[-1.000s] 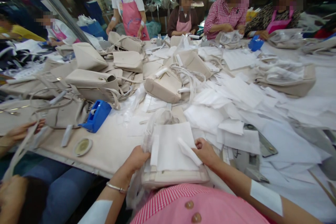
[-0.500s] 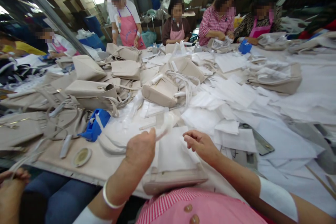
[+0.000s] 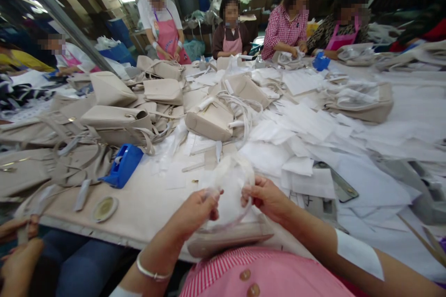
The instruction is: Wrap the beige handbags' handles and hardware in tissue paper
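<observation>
Beige bag (image 3: 230, 238) at tbl (image 3: 139, 209) edge; wht sheets (image 3: 310, 125) r.; ppl (image 3: 231, 42) opp., boxes (image 3: 106, 3) behind.

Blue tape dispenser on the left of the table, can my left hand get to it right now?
Probably yes: the blue tape dispenser stands beyond and left of your left hand, with bare tabletop between them. That hand looks busy at the pale loop, though.
</observation>
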Available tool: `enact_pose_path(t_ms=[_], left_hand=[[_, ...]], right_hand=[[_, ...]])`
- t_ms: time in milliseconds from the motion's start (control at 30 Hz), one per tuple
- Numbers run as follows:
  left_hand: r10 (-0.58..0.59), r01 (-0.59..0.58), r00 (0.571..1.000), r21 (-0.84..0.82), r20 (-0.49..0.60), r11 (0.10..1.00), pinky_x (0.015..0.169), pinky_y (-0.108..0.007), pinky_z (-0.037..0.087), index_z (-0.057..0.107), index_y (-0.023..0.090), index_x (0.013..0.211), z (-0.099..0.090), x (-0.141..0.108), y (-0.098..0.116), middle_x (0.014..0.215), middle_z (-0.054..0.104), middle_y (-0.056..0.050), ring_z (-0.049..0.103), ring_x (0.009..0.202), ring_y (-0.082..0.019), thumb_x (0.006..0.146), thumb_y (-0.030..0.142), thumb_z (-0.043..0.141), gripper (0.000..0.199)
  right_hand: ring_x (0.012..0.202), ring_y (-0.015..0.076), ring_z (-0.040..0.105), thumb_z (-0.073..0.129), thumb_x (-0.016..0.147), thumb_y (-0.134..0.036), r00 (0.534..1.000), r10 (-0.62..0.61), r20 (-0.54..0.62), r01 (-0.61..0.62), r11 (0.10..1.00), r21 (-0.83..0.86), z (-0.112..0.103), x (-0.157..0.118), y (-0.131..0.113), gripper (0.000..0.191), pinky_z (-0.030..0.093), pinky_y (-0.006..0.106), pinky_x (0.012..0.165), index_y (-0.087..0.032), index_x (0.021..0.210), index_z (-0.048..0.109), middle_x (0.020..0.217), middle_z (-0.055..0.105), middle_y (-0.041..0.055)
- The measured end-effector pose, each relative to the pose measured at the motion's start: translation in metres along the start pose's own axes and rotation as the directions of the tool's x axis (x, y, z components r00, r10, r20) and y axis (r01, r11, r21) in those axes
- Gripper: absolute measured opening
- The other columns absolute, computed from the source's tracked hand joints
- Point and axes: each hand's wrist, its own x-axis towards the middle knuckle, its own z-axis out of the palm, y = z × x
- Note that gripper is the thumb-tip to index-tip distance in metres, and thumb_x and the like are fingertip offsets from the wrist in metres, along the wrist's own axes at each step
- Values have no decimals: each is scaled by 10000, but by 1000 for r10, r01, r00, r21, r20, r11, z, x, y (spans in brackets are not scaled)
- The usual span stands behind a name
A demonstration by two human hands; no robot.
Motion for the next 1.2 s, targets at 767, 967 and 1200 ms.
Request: enact_pose_path(t_ms=[767, 967, 1200], left_hand=[[469, -443, 883, 279, -31, 852, 947, -394, 450, 652, 186, 1171, -34, 62, 57, 1190, 661, -140, 579, 1137, -293, 801, 435, 642, 446], [274, -275, 912, -41, 304, 961, 571, -278, 476, 732, 141, 775, 37, 64, 51, 744, 731, -98, 620, 575, -165, 869, 437, 569, 350], [130, -296, 942, -580, -311, 759, 636, -317, 548, 635, 125, 879, -3, 90, 73, 714, 714, -58, 689, 660, -196, 748, 352, 741, 283]], right_hand=[[387, 43, 293, 458, 907, -202, 982, -76, -171, 117, 963, 242, 13, 27, -113, 108, 225, 165, 368, -154, 913, 555, 600, 433, -65], [648, 108, 600, 522, 906, -334, 943, -321, -83, 325, 945, 43, 9, 61, -111, 209, 469, 216, 586, -156, 1005, 573, 814, 644, 19], [900, 211, 645, 669, 788, -500, 947, 2, 322, 162, 861, -482, -5, 24, -40, 374, 482, 306, 763, -212, 1026, 691, 975, 701, 38]])
